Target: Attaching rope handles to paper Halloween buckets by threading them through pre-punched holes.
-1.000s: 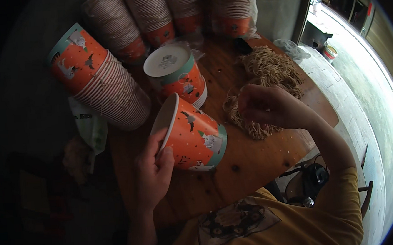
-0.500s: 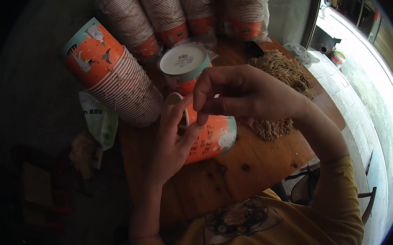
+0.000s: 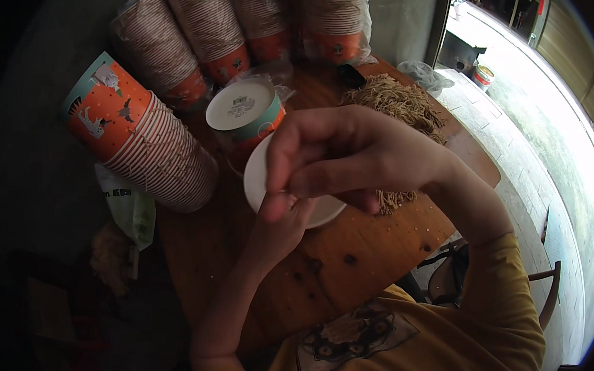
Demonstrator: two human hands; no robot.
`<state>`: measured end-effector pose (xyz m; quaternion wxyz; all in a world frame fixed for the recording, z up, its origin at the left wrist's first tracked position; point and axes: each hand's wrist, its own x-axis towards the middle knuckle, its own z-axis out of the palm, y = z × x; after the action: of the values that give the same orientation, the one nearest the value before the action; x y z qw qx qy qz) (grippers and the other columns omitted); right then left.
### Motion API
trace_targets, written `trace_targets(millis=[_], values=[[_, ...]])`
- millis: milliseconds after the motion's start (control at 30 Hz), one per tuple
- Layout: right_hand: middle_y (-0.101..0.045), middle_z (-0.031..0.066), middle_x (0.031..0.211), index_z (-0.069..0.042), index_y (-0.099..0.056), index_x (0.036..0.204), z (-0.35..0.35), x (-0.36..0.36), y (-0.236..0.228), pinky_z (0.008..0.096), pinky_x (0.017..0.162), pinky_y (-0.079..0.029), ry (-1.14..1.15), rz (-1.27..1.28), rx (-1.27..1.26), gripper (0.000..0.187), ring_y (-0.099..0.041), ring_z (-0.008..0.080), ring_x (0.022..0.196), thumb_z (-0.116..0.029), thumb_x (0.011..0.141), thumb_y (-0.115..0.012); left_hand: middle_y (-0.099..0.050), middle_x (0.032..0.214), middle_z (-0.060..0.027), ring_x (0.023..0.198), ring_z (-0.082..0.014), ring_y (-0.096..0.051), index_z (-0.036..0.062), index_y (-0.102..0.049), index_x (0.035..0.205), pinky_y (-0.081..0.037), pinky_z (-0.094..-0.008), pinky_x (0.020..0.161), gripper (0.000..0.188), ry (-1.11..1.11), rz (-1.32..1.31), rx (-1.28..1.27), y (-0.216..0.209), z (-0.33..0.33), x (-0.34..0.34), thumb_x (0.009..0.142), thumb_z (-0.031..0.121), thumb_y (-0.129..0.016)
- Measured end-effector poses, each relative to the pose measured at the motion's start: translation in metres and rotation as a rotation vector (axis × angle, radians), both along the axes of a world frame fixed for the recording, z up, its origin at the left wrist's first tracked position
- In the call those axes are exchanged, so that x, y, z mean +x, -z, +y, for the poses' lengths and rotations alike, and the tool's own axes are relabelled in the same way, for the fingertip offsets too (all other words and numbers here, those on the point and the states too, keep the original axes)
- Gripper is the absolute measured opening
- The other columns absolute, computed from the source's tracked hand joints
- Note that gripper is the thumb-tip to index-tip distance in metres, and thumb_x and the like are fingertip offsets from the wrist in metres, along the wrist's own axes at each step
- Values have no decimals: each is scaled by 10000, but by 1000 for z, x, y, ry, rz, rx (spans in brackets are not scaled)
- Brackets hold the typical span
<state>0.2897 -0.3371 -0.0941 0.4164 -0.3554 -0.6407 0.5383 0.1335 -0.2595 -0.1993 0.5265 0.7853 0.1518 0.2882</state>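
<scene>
A tilted cup stack (image 3: 138, 134) stands left, upturned cups (image 3: 242, 105) farther off, tan strings (image 3: 396, 103) right. Centrally, the right hand (image 3: 350, 155), fingers curled thumbward, blocks much of a paper cup (image 3: 258, 178); the left hand (image 3: 288, 229) touches it, mostly hidden; neither grip can be told.

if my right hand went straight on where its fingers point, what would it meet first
Most likely the left hand: the right hand points down and left toward it and overlaps it in this view. Depth is unclear, so they may already touch.
</scene>
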Motion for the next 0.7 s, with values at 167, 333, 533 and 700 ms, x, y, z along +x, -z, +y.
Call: trace_targets(millis=[167, 333, 533, 700], values=[[-690, 140, 910, -31, -527, 1031, -31, 56, 39, 132, 345, -297, -30, 382, 289, 112, -400, -3, 380, -18, 926, -490, -536, 1120, -61, 958, -122, -596, -11, -531, 1157, -440, -249, 873, 221, -70, -68, 39, -14, 12, -35, 1003, 102, -421], [-677, 122, 859, -41, -531, 999, -73, 103, 95, 139, 340, -287, 328, 428, 174, 80, -382, 2, 377, -30, 935, -484, -623, 863, -35, 796, -90, -569, -6, -627, 1009, -447, -223, 726, 260, -123, -48, 92, -27, 9, -85, 1012, 162, -429], [-670, -26, 894, -82, -597, 1002, -86, 77, 118, 179, 528, -453, 467, -245, -256, 82, -587, 29, 738, -109, 941, -550, -573, 810, -61, 741, -151, -570, 37, -643, 1020, -465, -273, 635, 138, -133, 252, 235, -17, -22, -80, 919, 117, -593], [-669, -9, 891, -72, -615, 1007, -85, 50, 111, 194, 562, -475, 339, -185, -231, 104, -597, 44, 735, -77, 929, -545, -538, 1110, -136, 992, -286, -553, 63, -530, 1245, -467, -391, 826, 477, -93, 82, 756, 3, -46, -35, 795, 54, -686]])
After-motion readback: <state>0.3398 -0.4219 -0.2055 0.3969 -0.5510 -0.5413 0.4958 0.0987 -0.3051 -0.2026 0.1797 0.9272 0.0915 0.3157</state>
